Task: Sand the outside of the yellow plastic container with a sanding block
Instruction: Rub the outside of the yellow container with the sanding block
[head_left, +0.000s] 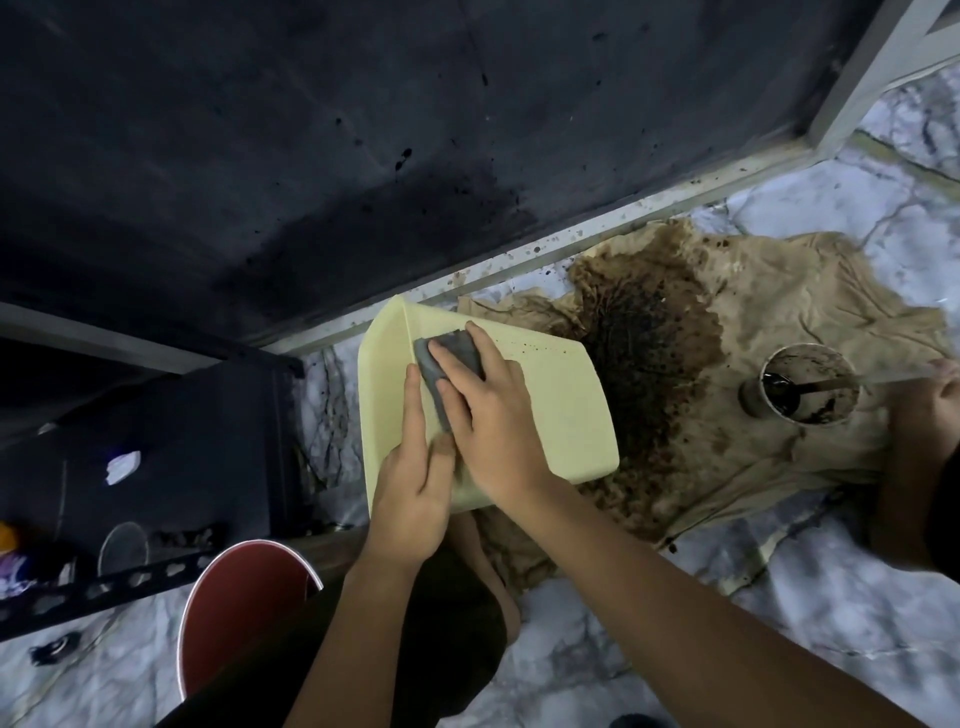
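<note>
A pale yellow plastic container lies tilted on its side over my lap and the floor, its outer wall facing up. A grey sanding block lies on that wall near the container's upper left edge. My right hand covers the block, fingers curled over it and pressing it on the plastic. My left hand grips the container's near left edge, forefinger stretched along the edge beside the block. Dark specks dot the container's far side.
A stained brown cloth covers the marble floor to the right, bearing a round tin of dark liquid with a stick in it. Another person's knee is at the right edge. A red bucket stands at lower left beside a dark metal shelf.
</note>
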